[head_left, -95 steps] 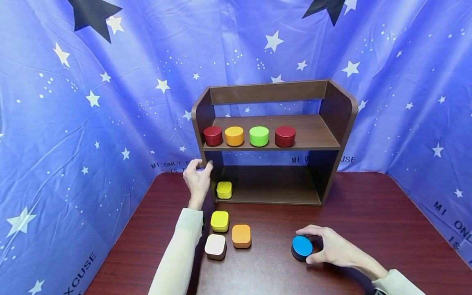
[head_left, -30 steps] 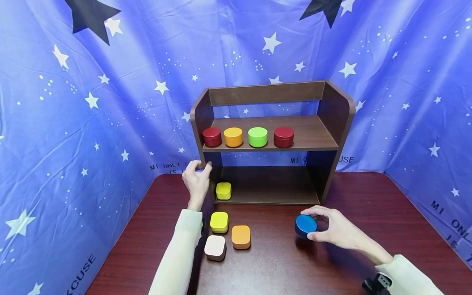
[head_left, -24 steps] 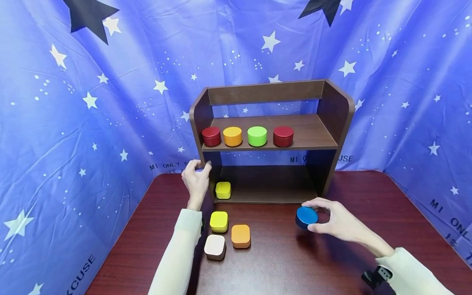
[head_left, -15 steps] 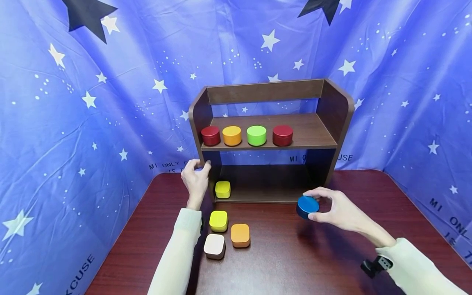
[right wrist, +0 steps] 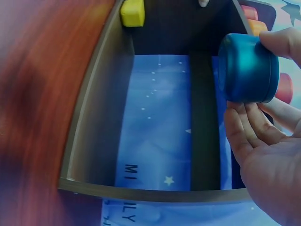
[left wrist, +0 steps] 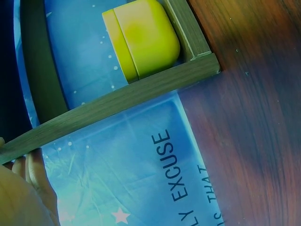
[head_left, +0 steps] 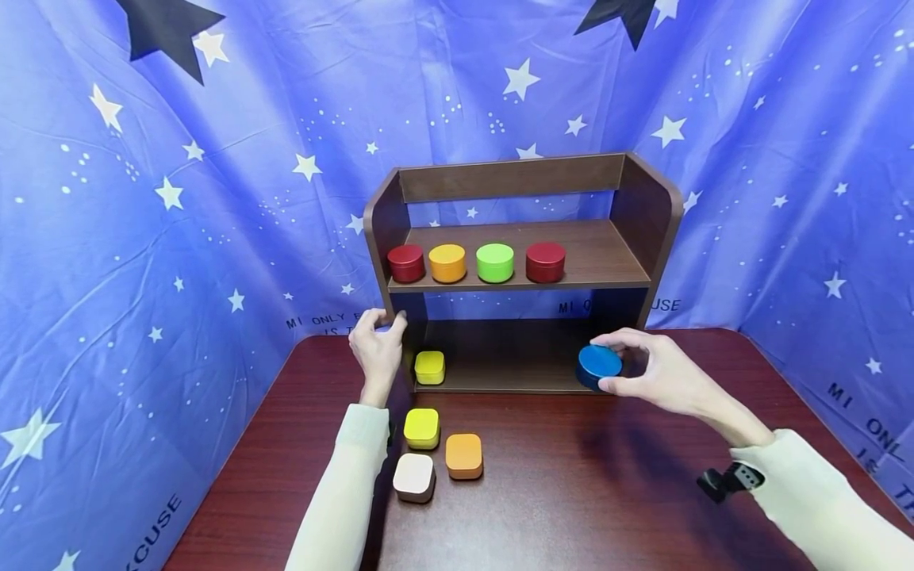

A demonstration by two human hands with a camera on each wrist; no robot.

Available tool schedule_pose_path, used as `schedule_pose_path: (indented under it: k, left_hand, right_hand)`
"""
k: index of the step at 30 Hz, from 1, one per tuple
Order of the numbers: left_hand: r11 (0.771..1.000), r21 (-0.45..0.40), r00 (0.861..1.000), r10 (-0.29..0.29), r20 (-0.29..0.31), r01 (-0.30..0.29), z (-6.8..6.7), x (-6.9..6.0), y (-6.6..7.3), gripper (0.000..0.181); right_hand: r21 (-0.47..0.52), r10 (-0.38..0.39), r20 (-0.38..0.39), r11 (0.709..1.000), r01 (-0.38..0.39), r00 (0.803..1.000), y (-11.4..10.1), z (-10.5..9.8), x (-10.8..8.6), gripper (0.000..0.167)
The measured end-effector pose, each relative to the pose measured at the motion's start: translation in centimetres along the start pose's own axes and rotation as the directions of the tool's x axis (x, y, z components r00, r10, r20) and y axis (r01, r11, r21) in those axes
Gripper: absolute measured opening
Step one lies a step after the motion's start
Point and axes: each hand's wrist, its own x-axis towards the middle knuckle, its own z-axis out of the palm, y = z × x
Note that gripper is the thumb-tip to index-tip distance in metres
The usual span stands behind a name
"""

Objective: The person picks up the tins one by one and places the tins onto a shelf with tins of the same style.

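One blue round tin [head_left: 598,363] is in the right hand [head_left: 678,373], grasped between thumb and fingers and held clear of the table [head_left: 528,507], before the right end of the lower level of a brown two-level shelf [head_left: 514,182]; how near it stands to the shelf's front edge is hard to judge. The left hand [head_left: 378,345] grips the shelf's left side panel [head_left: 385,214], thumb and fingers on opposite faces. Four round tins stand in one row on the upper level: two red, at the left end [head_left: 406,262] and the right end [head_left: 546,262] of the row, with one orange [head_left: 447,262] and one green [head_left: 495,262] between them. One yellow square tin [head_left: 430,368] sits at the lower level's left end. Three more square tins lie grouped on the table, one yellow [head_left: 422,428], one orange [head_left: 464,456] and one pale-topped [head_left: 414,477]. Behind everything hangs a blue star-printed curtain [head_left: 286,103].
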Motion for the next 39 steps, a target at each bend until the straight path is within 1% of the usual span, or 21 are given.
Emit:
schedule_pose_path:
  k: [7, 12, 15, 19, 30, 36, 39]
  left_hand:
    - [1.0, 0.0, 1.0, -0.005, -0.004, 0.005, -0.1, 0.1, 0.1, 0.018]
    - [1.0, 0.001, 1.0, -0.004, -0.006, 0.004, -0.1, 0.2, 0.2, 0.018]
    - [1.0, 0.001, 1.0, -0.002, -0.01, 0.002, -0.2, 0.2, 0.3, 0.018]
    - [1.0, -0.003, 1.0, 0.0, -0.01, 0.0, -0.2, 0.2, 0.3, 0.018]
    - [1.0, -0.005, 1.0, -0.007, -0.009, 0.007, -0.1, 0.1, 0.1, 0.017]
    - [1.0, 0.0, 1.0, -0.004, -0.007, 0.004, -0.1, 0.1, -0.1, 0.017]
    - [1.0, 0.003, 1.0, -0.001, -0.005, 0.001, 0.0, -0.1, -0.1, 0.018]
  right_hand:
    - [-0.008, 0.024, -0.012, 1.0, -0.024, 1.0, -0.9, -1.3, 1.1, 0.049]
    - [0.009, 0.059, -0.004, 0.998, -0.059, 0.998, -1.5, -2.4, 1.9, 0.049]
    - [0.015, 0.071, -0.016, 0.997, -0.071, 0.997, -1.9, -3.0, 2.6, 0.049]
    - [-0.002, 0.076, -0.041, 0.997, -0.077, 0.996, -2.2, -3.7, 3.4, 0.049]
    - [-0.028, 0.071, -0.064, 0.997, -0.073, 0.995, -3.2, -5.4, 4.9, 0.05]
    - [-0.009, 0.112, -0.053, 0.994, -0.113, 0.992, -3.3, -6.4, 5.8, 0.052]
    - [-0.003, 0.135, -0.06, 0.991, -0.135, 0.989, -3.3, -6.6, 6.2, 0.052]
